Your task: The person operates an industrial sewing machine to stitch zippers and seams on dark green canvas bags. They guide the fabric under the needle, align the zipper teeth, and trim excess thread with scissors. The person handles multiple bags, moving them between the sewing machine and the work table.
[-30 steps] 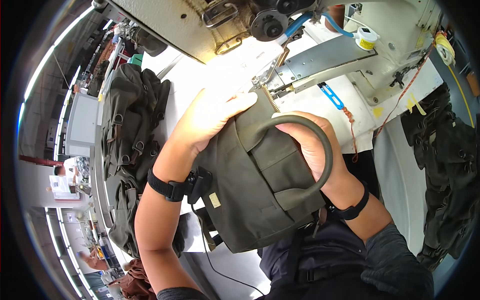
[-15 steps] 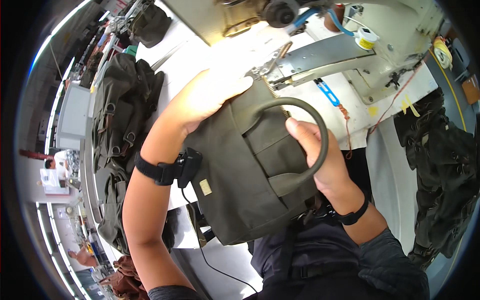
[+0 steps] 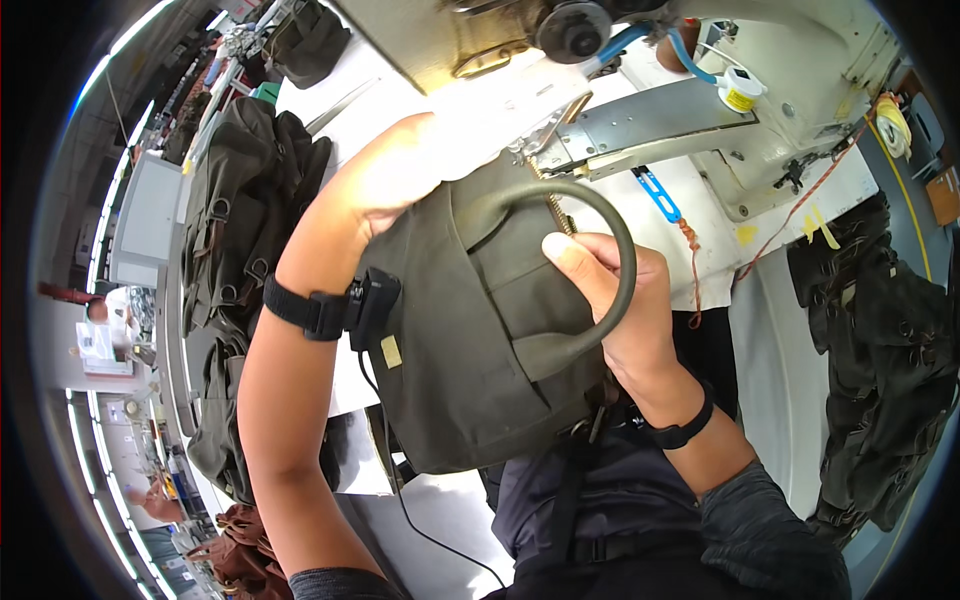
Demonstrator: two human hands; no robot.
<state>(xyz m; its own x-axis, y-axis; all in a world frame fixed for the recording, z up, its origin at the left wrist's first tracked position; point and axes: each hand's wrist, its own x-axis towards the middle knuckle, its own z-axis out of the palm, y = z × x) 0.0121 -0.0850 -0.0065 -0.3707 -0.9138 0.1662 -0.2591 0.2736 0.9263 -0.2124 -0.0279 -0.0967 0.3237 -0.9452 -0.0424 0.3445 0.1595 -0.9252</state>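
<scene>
A dark olive fabric bag (image 3: 440, 340) with a rounded carry handle (image 3: 622, 240) lies at the front of a sewing machine (image 3: 650, 125). Its far edge, with a brass-toothed zipper (image 3: 560, 212), reaches the machine's narrow arm, near the presser foot (image 3: 520, 150). My right hand (image 3: 635, 300) comes up behind the handle loop and pinches the bag's edge by the zipper, thumb on top. At the bag's far left edge is my left hand (image 3: 425, 150); strong glare washes out its fingers, so its grip is unclear.
Stacked dark bags (image 3: 250, 215) stand along the left. More dark bags (image 3: 875, 370) hang at the right. A blue tool (image 3: 657, 195) with an orange cord lies on the white table (image 3: 710, 265). A black cable (image 3: 400, 490) runs from my left wrist strap. Other people sit far left.
The bag has shifted a little left and farther in toward the machine. My right hand has moved left with it, keeping its pinch by the zipper. Glare now covers more of my left hand.
</scene>
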